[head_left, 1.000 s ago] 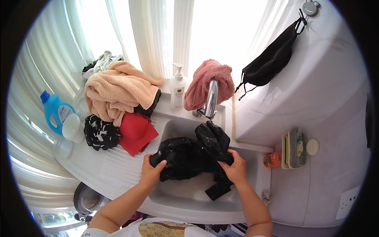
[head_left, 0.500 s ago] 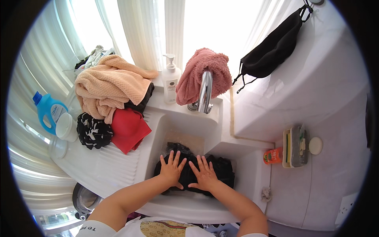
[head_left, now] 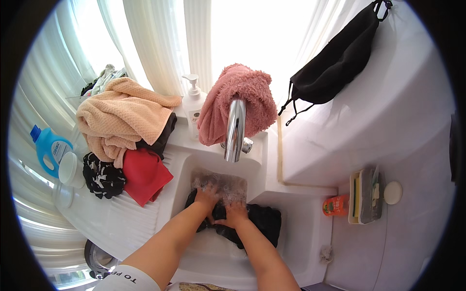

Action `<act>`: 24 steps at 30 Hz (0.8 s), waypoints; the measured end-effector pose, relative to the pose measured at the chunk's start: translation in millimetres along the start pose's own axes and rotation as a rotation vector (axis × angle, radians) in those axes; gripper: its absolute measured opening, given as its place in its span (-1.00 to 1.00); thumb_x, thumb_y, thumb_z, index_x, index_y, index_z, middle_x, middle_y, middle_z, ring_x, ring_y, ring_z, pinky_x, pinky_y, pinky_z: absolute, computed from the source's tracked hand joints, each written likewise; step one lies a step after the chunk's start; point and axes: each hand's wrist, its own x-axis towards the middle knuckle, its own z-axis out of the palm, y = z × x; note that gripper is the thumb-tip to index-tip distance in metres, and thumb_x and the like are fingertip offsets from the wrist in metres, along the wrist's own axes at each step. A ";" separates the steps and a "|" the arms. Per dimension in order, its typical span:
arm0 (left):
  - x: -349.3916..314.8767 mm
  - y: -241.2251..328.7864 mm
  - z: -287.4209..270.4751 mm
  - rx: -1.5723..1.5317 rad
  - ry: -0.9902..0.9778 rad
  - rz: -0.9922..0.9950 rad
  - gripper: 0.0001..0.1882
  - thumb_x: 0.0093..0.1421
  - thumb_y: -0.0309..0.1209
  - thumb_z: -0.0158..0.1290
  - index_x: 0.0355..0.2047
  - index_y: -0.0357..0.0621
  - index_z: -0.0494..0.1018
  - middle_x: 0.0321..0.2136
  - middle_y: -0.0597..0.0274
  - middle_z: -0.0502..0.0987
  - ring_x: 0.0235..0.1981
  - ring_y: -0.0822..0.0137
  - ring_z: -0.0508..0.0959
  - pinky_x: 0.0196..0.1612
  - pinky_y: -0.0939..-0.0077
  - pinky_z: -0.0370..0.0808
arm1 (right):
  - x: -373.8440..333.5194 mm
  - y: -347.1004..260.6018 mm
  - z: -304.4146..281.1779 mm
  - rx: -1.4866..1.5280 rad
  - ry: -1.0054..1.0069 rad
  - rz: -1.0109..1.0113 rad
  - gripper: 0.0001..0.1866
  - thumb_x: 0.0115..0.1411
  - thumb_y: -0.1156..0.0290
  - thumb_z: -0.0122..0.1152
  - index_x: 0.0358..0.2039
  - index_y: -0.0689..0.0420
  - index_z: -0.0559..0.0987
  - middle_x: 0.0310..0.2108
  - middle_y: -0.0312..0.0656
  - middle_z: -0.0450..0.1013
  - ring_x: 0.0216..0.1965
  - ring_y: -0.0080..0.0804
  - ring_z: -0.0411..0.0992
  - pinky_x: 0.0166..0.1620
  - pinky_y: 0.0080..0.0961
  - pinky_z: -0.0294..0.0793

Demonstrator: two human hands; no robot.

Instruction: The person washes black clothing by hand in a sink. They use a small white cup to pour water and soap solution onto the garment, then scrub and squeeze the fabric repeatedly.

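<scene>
Black wet fabric point(head_left: 264, 220) lies bunched in cloudy, bubbly water in the white sink point(head_left: 296, 242); what garment it is cannot be made out. My left hand point(head_left: 208, 198) presses on its left part, fingers stretched forward and partly sunk under the foam, thumb apart. Close beside it, my right hand point(head_left: 236, 213) pushes at the fabric's middle, fingertips blurred by water and bubbles, thumb pointing toward the left hand. Both hands look open rather than wrapped round the cloth. Above the far end of the basin hangs a chrome faucet point(head_left: 235, 131), draped with a pink fluffy towel point(head_left: 257, 92).
Left of the basin, a ribbed board point(head_left: 131, 220) bears a red cloth point(head_left: 145, 177), a black-and-white patterned bundle point(head_left: 103, 177) and a peach towel point(head_left: 126, 114). A blue detergent bottle point(head_left: 51, 153) and white pump bottle point(head_left: 193, 109) stand nearby. A black face mask point(head_left: 335, 68) hangs right.
Both hands have slid forward from lying spread on the fabric into the water, pushing the cloth. Foam has risen at the far end. The whole view has shifted a little.
</scene>
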 end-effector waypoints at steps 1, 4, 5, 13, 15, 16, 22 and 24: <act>-3.6 0.5 -0.5 -0.018 -0.025 -0.010 0.27 -0.33 0.15 0.41 0.37 0.21 0.01 0.40 0.03 -0.13 0.39 -0.16 -0.13 0.26 -0.45 -0.13 | -3.5 -1.4 0.9 0.043 0.005 0.051 0.16 -0.19 -0.28 0.40 0.30 0.16 0.19 0.17 0.14 0.28 0.25 0.04 0.18 0.33 -0.04 -0.02; -5.1 5.6 31.0 -0.318 0.126 -0.222 0.10 -0.16 0.01 0.37 0.36 0.16 0.04 0.37 0.00 -0.03 0.39 -0.12 -0.08 0.27 -0.42 -0.12 | -13.0 -16.1 -9.5 0.230 0.003 0.229 -0.03 -0.18 -0.04 0.48 0.19 0.19 0.34 0.02 0.10 0.44 0.10 -0.01 0.37 0.22 -0.11 0.21; -10.3 8.7 26.5 -0.534 0.142 -0.329 -0.04 0.00 -0.06 0.28 0.35 0.11 0.07 0.35 -0.04 0.00 0.38 -0.17 -0.07 0.31 -0.28 -0.08 | -11.5 -16.6 -2.4 0.334 -0.007 0.323 -0.08 -0.17 0.05 0.48 0.18 0.20 0.35 -0.01 0.09 0.46 0.05 -0.01 0.41 0.16 -0.14 0.30; -56.8 -4.8 23.2 -2.250 0.187 -0.572 -0.15 0.13 0.18 0.13 0.21 -0.20 0.25 0.15 -0.07 0.36 0.13 0.01 0.42 0.13 0.06 0.39 | -58.5 -27.6 -100.4 0.716 0.357 0.182 -0.40 -0.24 0.39 0.43 -0.06 0.15 0.55 -0.13 -0.04 0.54 -0.06 -0.10 0.50 0.03 -0.32 0.45; -74.5 -7.4 7.6 -2.570 -0.238 -0.331 -0.23 0.17 0.15 0.09 0.17 -0.19 0.30 0.11 -0.06 0.41 0.09 0.04 0.46 0.11 0.12 0.43 | -75.5 -31.1 -126.2 0.699 0.461 0.055 -0.39 -0.23 0.41 0.41 -0.05 0.15 0.53 -0.12 -0.06 0.51 -0.04 -0.11 0.47 0.05 -0.34 0.43; -80.2 -7.9 3.3 -2.700 -0.473 -0.196 -0.27 0.19 0.13 0.07 0.15 -0.19 0.32 0.09 -0.05 0.43 0.06 0.05 0.48 0.10 0.15 0.45 | -84.1 -33.0 -137.7 0.675 0.478 0.011 -0.38 -0.23 0.42 0.40 -0.04 0.16 0.51 -0.10 -0.06 0.49 -0.02 -0.11 0.46 0.07 -0.34 0.42; -49.6 0.4 10.3 -2.462 0.078 -0.300 -0.55 0.28 -0.23 0.10 0.09 -0.20 0.36 -0.13 0.08 0.55 -0.12 0.22 0.58 -0.03 0.31 0.52 | -122.5 -9.8 -130.0 0.414 0.390 0.013 -0.18 -0.23 0.27 0.47 0.10 0.14 0.36 0.00 -0.04 0.40 0.06 -0.03 0.37 0.12 -0.19 0.32; -49.2 -15.0 3.7 -2.323 0.344 -0.303 -0.59 0.24 -0.34 0.13 0.05 -0.23 0.37 -0.22 0.14 0.55 -0.18 0.29 0.57 -0.09 0.39 0.52 | -131.2 1.4 -113.5 0.332 0.228 0.075 -0.09 -0.22 0.17 0.50 0.17 0.13 0.30 0.02 -0.03 0.39 0.06 -0.02 0.36 0.13 -0.11 0.30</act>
